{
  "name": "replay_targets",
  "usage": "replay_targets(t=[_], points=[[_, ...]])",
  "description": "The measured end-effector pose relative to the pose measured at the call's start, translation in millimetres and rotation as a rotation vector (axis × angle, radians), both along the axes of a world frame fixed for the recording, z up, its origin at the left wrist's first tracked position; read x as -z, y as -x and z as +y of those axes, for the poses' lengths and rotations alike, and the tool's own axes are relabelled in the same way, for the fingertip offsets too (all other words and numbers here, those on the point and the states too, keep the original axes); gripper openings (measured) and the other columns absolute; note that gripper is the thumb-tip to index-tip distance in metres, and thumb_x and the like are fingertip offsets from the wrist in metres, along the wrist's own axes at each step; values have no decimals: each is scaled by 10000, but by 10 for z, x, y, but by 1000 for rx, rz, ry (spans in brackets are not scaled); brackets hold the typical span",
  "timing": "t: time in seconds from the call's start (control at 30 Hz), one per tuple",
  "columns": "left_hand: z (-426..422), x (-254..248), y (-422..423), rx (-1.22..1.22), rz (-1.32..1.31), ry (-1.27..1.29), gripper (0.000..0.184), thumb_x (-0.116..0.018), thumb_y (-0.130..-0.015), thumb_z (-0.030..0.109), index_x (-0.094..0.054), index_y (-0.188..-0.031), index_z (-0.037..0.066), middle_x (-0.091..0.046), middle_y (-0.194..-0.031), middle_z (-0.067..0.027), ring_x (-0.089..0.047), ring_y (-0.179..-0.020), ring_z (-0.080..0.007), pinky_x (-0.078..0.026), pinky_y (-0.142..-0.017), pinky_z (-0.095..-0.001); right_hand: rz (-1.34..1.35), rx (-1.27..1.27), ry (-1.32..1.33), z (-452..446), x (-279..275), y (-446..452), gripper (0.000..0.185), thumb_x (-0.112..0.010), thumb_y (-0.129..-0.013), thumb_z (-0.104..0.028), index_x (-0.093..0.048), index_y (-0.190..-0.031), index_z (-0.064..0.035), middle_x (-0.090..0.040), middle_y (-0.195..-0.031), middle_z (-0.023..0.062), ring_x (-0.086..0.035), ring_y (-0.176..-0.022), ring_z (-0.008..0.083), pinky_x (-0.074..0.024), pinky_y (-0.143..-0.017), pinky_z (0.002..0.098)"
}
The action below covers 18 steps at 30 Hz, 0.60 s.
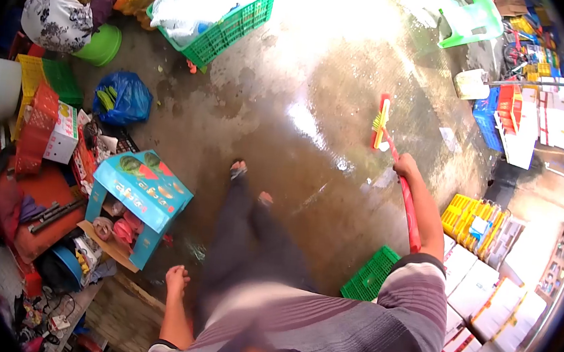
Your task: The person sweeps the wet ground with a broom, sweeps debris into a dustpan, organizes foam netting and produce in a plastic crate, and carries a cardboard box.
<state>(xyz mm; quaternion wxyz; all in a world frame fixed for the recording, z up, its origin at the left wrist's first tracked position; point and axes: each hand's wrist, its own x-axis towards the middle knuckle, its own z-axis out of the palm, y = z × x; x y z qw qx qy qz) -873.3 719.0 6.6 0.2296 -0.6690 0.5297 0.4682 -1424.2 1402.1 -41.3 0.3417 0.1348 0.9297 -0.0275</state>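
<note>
My right hand [405, 164] is closed around the red handle of a long floor brush [408, 210]. The brush head, red with yellow bristles, lies on the wet floor beyond that hand, and the handle runs back along my forearm. At my side hangs my left hand [177, 279], its fingers curled in with nothing visible in them. Nearest to it is a blue cardboard box [144, 181] with watermelon pictures, holding pink bags.
A person [61, 12] sits on a green stool [102, 45] at upper left. Around the wet floor [247, 119] stand a green crate [231, 31], a blue bag [122, 98], a green basket [370, 274], yellow crates [469, 219] and white boxes [477, 287].
</note>
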Motion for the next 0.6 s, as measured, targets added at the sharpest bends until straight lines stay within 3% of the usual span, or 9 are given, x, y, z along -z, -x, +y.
replay_targets(t=[0.03, 0.13, 0.23, 0.27, 0.3, 0.4, 0.47, 0.5, 0.6], points=[[-10, 2, 318, 13, 59, 28, 220, -604, -907, 212, -585, -1077, 74, -628, -845, -55, -593, -605, -128, -422, -472, -242, -2, 89, 16, -45, -100, 59, 252, -630, -746, -150, -678, -861, 69, -667, -758, 262, -692, -725, 368, -550, -662, 430], [257, 1, 1894, -6, 537, 11, 318, -620, -902, 161, -587, -1150, -36, -645, -939, -67, -612, -835, -143, -507, -722, -267, 187, 187, 4, -530, -193, 212, 289, -556, -769, -182, -684, -876, 54, -664, -887, 281, -667, -885, 400, -524, -760, 450], [894, -372, 3595, 466, 711, -176, 373, -623, -917, 254, -614, -1171, -19, -653, -1069, -84, -600, -959, -143, -473, -863, -278, 210, 546, 300, -1398, 47, 465, 262, -562, -762, -167, -668, -863, 50, -671, -807, 238, -683, -800, 359, -509, -688, 449], [1131, -671, 4042, 476, 666, -390, 419, -617, -923, 276, -579, -1234, -3, -651, -1096, -87, -594, -972, -149, -464, -874, -283, 225, 552, 308, -1854, 35, 508, 248, -560, -761, -150, -661, -878, 44, -667, -806, 217, -681, -783, 338, -503, -667, 443], [1280, -826, 4335, 450, 612, -593, 447, -595, -938, 298, -523, -1310, 60, -619, -1031, -34, -586, -792, -104, -481, -672, -249, 226, 655, 327, -2180, 450, 471, 245, -558, -760, -129, -665, -902, 39, -675, -833, 221, -684, -815, 351, -515, -698, 443], [1154, -1201, 4766, 490, 343, -930, 530, -595, -932, 339, -469, -1362, 55, -612, -991, -57, -591, -705, -118, -484, -591, -261, 225, 867, 321, -3557, 648, 295, 267, -576, -789, -134, -648, -948, 68, -673, -867, 256, -674, -872, 389, -523, -763, 459], [674, -1157, 4567, 980, 287, -575, 441, -590, -930, 368, -557, -1223, 40, -594, -839, -42, -568, -604, -114, -457, -515, -260, 175, 1102, 433, -4331, 584, 94, 224, -574, -808, -141, -608, -906, 58, -665, -823, 250, -672, -803, 385, -520, -705, 468], [290, -1029, 4353, 1031, 65, -587, 427, -602, -926, 337, -548, -1218, 29, -528, -681, 3, -502, -566, -89, -404, -484, -263, 95, 1137, 488, -4717, 754, -155, 219, -573, -811, -137, -585, -920, 53, -658, -804, 248, -672, -762, 374, -523, -672, 462], [-418, -1065, 3376, 869, 5, -240, 389, -577, -929, 393, -590, -845, 13, -495, -612, 6, -460, -533, -89, -387, -491, -283, -201, 1141, 632, -5745, 1322, -976, 221, -570, -822, -125, -518, -960, 40, -638, -749, 240, -672, -638, 339, -531, -574, 445]])
